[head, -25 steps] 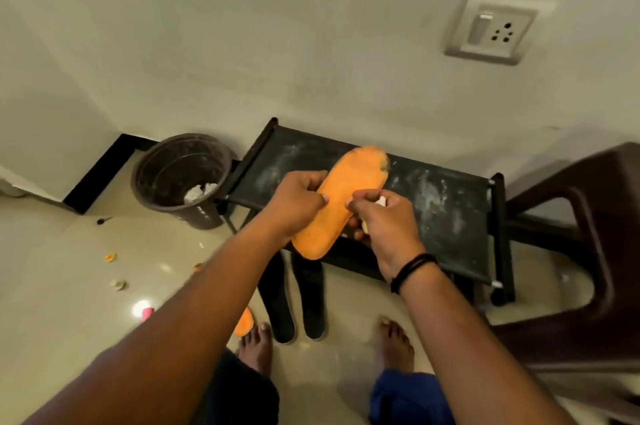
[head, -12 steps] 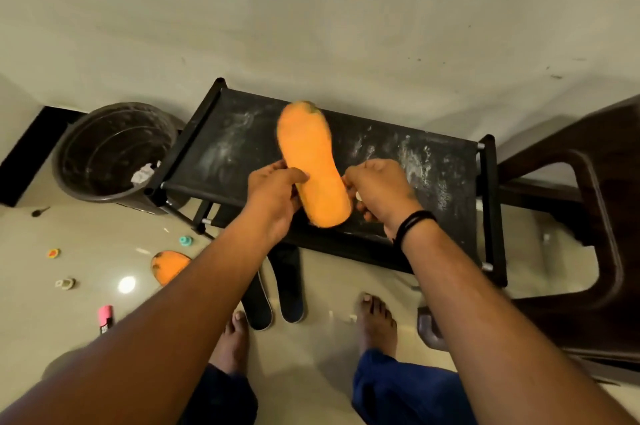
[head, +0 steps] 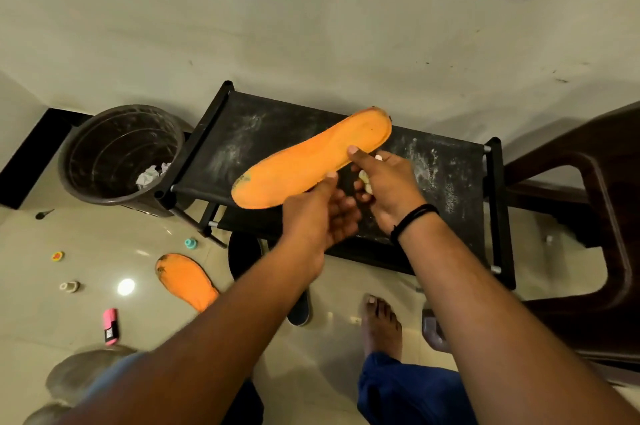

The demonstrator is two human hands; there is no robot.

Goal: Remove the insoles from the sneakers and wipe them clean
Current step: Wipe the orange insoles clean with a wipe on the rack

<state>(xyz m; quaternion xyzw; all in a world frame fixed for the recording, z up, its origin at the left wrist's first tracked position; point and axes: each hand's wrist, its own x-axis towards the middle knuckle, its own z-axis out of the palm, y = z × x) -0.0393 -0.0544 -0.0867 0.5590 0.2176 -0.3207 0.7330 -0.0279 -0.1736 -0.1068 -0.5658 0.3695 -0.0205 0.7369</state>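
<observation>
Swung round since half a second ago: the orange insole (head: 311, 161), which stood nearly upright then, lies slantwise across the view, toe end up right, heel end down left with a dark smudge. It is held in the air above the black rack (head: 446, 161), whose top is streaked with white dust.

Left hand (head: 317, 216): thumb tip on the insole's near edge, fingers loosely curled below it; a light pinch at the edge. Right hand (head: 384, 182): thumb on the insole's edge further right, other fingers curled round a small pale wad (head: 365, 180), only partly visible. Black band (head: 414, 218) on the right wrist.

Second orange insole (head: 185, 280) flat on the tiled floor, left of a dark sneaker (head: 244, 254) partly hidden by the left forearm. Dark bin (head: 121, 154) beside the rack's left end, crumpled paper inside. Pink marker (head: 110, 326) and small bits scattered on the floor. Brown chair (head: 588, 216) at right.
</observation>
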